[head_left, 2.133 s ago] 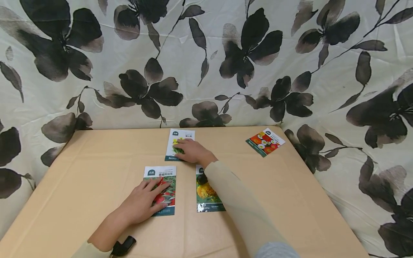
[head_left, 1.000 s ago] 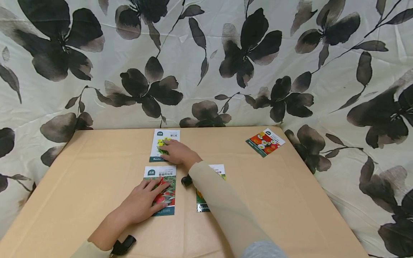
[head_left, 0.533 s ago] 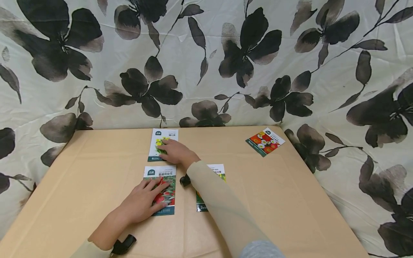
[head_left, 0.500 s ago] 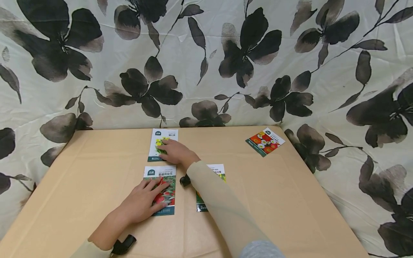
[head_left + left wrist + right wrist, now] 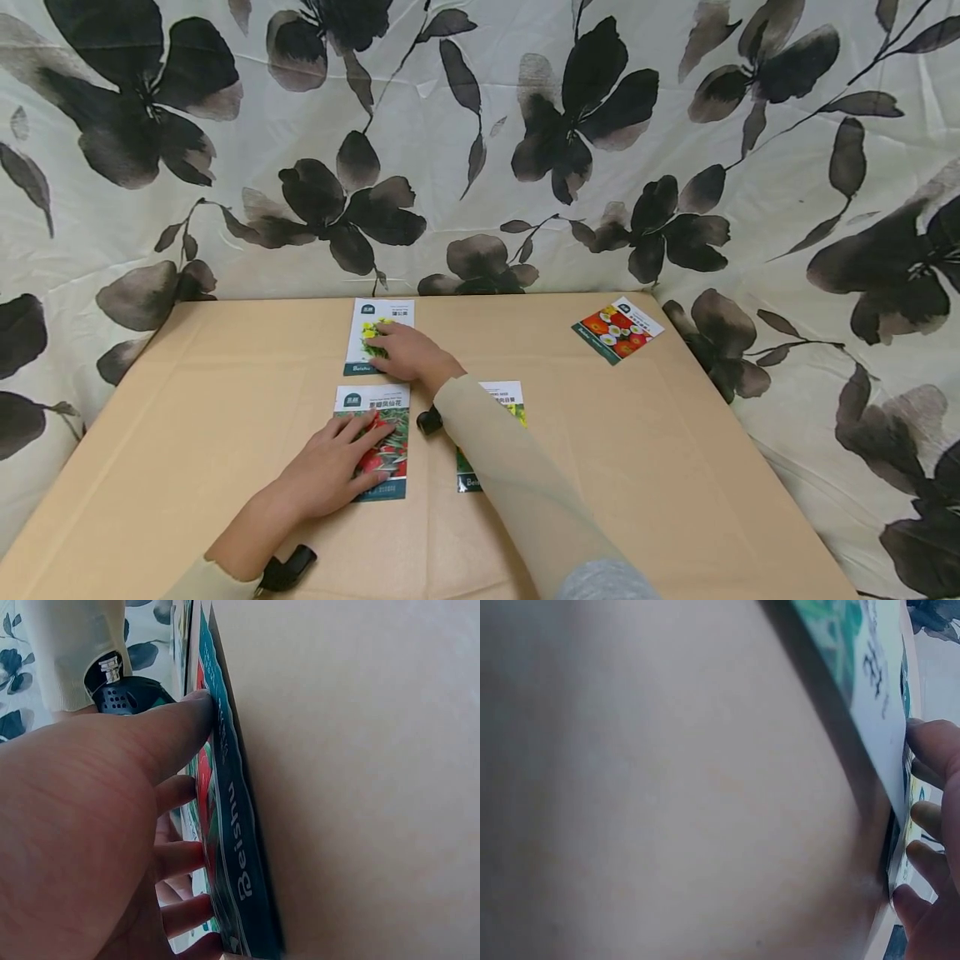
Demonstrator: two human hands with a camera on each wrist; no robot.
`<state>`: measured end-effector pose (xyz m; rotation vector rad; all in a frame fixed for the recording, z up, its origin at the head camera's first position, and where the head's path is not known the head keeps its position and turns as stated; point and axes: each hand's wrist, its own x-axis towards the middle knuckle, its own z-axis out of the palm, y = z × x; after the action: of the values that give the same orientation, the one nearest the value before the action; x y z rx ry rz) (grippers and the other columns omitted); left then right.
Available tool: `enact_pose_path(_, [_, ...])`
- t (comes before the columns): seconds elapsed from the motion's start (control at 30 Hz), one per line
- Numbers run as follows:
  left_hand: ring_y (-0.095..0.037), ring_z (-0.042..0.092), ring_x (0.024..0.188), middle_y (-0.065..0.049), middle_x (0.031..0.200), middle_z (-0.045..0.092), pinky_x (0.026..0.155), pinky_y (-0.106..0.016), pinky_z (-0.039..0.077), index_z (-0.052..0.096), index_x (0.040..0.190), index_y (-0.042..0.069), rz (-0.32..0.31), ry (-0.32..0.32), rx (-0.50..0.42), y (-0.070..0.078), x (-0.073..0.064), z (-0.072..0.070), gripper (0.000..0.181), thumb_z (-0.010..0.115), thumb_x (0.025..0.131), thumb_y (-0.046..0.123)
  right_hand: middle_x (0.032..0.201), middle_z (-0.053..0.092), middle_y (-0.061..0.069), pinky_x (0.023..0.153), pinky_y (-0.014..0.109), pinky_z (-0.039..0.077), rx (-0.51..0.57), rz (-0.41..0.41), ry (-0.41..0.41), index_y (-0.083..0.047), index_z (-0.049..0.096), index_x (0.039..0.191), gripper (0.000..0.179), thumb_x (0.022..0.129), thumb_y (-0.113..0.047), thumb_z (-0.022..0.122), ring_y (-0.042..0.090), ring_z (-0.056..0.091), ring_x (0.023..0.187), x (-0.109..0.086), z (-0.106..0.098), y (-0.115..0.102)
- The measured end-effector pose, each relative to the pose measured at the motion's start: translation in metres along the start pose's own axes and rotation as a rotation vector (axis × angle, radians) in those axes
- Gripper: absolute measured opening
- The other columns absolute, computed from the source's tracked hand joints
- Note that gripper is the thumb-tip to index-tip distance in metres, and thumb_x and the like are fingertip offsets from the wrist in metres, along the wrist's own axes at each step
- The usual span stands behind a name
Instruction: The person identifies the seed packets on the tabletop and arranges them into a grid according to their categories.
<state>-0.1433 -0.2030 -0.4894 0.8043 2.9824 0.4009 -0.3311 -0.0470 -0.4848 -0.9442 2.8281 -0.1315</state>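
Note:
In the head view, my left hand (image 5: 322,471) rests with spread fingers on a seed packet with red flowers (image 5: 395,457). The left wrist view shows the thumb and fingertips on that packet's printed face, beside its dark green "Beishu" band (image 5: 238,847). Farther back, my right hand (image 5: 411,352) lies on a white seed packet with yellow flowers (image 5: 362,343), its fingers touching the right part of the print. My right forearm crosses over another seed packet (image 5: 512,398), hiding most of it. In the right wrist view, the right fingertips (image 5: 928,817) touch the packet's face.
A seed packet with red and white round flowers (image 5: 618,332) lies turned at an angle near the table's back right corner. The tan-covered table (image 5: 637,450) ends at a floral cloth (image 5: 465,125) behind it. Black cameras (image 5: 287,570) sit on both wrists.
My right hand has slid the yellow-flower packet left along the back edge, behind the red-flower packet, and has since stayed still. The left hand has not moved.

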Motion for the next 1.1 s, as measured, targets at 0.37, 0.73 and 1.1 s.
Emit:
enact_pose_path(0.37, [-0.040, 0.046, 0.136, -0.014, 0.155, 0.049, 0.107, -0.060, 0.045, 0.056, 0.148, 0.020, -0.004, -0.012, -0.003, 0.002, 0.001, 0.001, 0.065, 0.071, 0.093, 0.050, 0.166, 0.036, 0.002, 0.126, 0.035, 0.029, 0.093, 0.020, 0.035, -0.027, 0.048, 0.154, 0.052, 0.107, -0.047, 0.048, 0.018, 0.032, 0.155, -0.011, -0.001, 0.013])
enact_pose_path(0.73, [-0.040, 0.046, 0.134, -0.015, 0.154, 0.050, 0.107, -0.060, 0.045, 0.056, 0.148, 0.020, 0.003, -0.002, 0.003, 0.002, 0.001, 0.000, 0.064, 0.070, 0.093, 0.049, 0.169, 0.030, 0.005, 0.128, 0.039, 0.026, 0.192, 0.027, 0.078, -0.020, 0.043, 0.157, 0.053, 0.108, -0.041, 0.048, 0.021, 0.026, 0.158, -0.045, -0.005, 0.058])
enact_pose_path(1.1, [-0.039, 0.048, 0.132, -0.015, 0.153, 0.050, 0.106, -0.060, 0.046, 0.057, 0.147, 0.019, 0.003, 0.012, -0.003, 0.004, 0.000, -0.003, 0.063, 0.071, 0.093, 0.049, 0.170, 0.028, 0.004, 0.128, 0.040, 0.025, 0.228, 0.099, 0.101, -0.021, 0.043, 0.157, 0.054, 0.108, -0.041, 0.049, 0.023, 0.026, 0.158, -0.074, -0.011, 0.090])
